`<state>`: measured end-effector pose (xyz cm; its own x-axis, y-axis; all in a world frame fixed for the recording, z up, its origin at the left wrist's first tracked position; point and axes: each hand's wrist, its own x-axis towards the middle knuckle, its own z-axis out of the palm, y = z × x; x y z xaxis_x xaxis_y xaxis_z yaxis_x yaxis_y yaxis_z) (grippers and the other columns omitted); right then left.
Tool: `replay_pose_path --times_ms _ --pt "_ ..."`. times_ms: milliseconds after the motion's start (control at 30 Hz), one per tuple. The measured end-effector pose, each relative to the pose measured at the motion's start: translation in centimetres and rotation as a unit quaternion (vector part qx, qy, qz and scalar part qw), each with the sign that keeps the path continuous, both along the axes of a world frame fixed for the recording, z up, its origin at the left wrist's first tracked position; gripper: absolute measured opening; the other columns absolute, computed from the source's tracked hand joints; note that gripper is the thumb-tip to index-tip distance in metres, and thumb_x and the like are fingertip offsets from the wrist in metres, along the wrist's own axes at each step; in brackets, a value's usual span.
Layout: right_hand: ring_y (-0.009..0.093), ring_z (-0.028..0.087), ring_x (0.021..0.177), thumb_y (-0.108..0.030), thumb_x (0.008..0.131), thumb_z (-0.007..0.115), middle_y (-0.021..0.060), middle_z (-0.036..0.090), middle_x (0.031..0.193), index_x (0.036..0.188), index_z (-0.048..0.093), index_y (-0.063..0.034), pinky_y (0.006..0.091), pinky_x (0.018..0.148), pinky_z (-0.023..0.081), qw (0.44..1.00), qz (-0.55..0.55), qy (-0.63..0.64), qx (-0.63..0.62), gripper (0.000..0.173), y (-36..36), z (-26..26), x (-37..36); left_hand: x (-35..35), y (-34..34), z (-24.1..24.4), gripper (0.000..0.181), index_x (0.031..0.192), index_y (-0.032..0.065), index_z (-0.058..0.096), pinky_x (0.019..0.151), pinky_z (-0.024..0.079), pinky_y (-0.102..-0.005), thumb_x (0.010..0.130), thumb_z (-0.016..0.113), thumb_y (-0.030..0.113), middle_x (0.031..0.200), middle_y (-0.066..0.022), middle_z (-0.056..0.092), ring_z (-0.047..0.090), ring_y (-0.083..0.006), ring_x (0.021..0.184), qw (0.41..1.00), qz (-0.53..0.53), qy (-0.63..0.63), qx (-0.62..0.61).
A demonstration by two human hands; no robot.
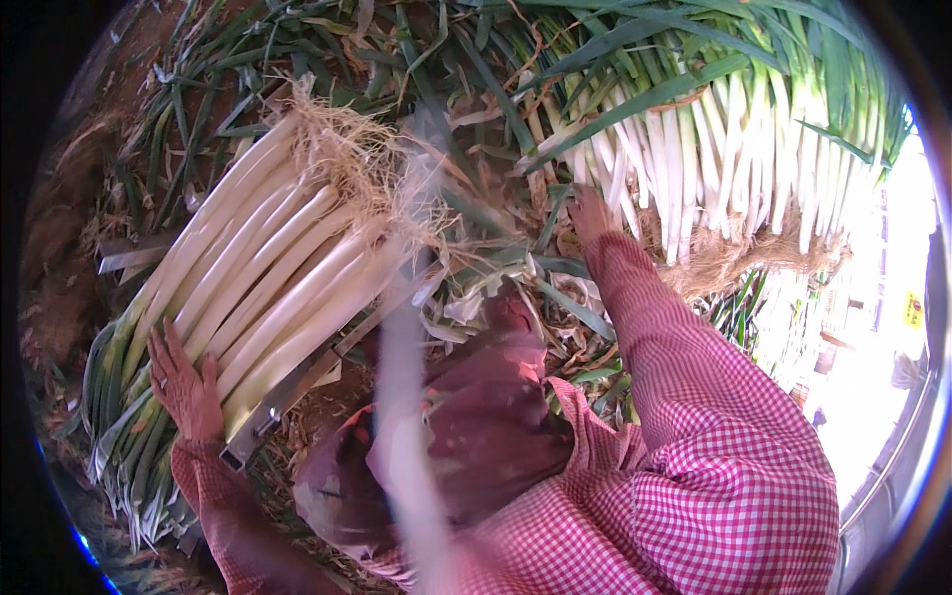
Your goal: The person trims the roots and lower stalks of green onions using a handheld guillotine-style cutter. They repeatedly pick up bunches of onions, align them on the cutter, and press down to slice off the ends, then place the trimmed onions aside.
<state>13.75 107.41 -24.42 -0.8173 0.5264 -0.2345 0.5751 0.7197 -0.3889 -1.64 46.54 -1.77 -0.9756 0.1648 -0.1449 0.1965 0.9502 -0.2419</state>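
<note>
A row of Welsh onions (long white-stalked scallions) [253, 253] lies slantwise before me at the left, with tangled roots [357, 163] at the top right and green leaves [130, 439] hanging at the lower left. My left hand [187, 390] rests on the stalks near where white turns green, fingers somewhat spread and not wrapped around them. Out to the right, my right hand [590, 212] reaches down beside a big pile of Welsh onions [714, 156]. A leaf and the loose litter partly cover its fingertips, so any grip there is hidden.
Metal bars [297, 383] of a low stand run under the onion row; another end [137, 256] juts out left. Loose leaves and peeled skins [476, 290] litter the ground between my arms. A blurred pale strip [405, 401] crosses the view. My bent leg [476, 416] is below.
</note>
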Motion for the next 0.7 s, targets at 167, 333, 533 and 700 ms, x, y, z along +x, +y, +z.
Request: replay_pose_path --times_ms 167,333,533,700 --pt "0.041 0.053 0.102 -0.016 0.082 0.055 0.0273 0.054 0.110 0.121 0.044 0.0003 0.0456 0.086 0.044 0.998 -0.022 -0.057 -0.011 0.044 -0.4 -2.1 -7.2 -0.1 0.7 1.3 0.071 0.144 0.0096 0.016 0.109 0.010 -0.0443 0.085 0.049 0.031 0.147 -0.0161 0.018 0.015 -0.0293 0.137 1.000 -0.019 -0.008 0.014" --pt "0.042 0.051 0.106 -0.021 0.078 0.057 0.0270 0.050 0.115 0.119 0.043 0.0028 0.0470 0.091 0.041 0.985 -0.113 -0.107 0.071 0.049 0.1 -7.1 -9.5 -0.6 1.5 1.6 0.070 0.143 0.0060 0.017 0.109 0.011 -0.0443 0.087 0.045 0.037 0.146 -0.0169 0.020 0.017 -0.0307 0.136 0.999 -0.044 -0.012 0.003" --pt "0.023 0.060 0.065 -0.025 0.069 0.069 0.0126 0.061 0.075 0.097 0.058 0.0017 0.0345 0.061 0.048 0.982 -0.065 -0.072 -0.162 0.041 4.7 -9.7 -10.1 -0.6 1.7 1.6 0.076 0.143 0.0062 0.017 0.108 0.011 -0.0451 0.086 0.039 0.052 0.146 -0.0167 0.020 0.017 -0.0312 0.136 0.999 -0.038 -0.014 -0.004" --pt "0.019 0.058 0.067 -0.029 0.073 0.068 0.0082 0.063 0.073 0.075 0.066 0.0015 0.0307 0.061 0.044 0.853 -0.139 -0.063 -0.499 0.030 7.7 -11.8 -10.7 -0.4 1.8 1.8 0.076 0.143 0.0069 0.017 0.108 0.011 -0.0450 0.086 0.041 0.051 0.147 -0.0166 0.019 0.016 -0.0311 0.136 0.999 -0.029 -0.012 -0.008"
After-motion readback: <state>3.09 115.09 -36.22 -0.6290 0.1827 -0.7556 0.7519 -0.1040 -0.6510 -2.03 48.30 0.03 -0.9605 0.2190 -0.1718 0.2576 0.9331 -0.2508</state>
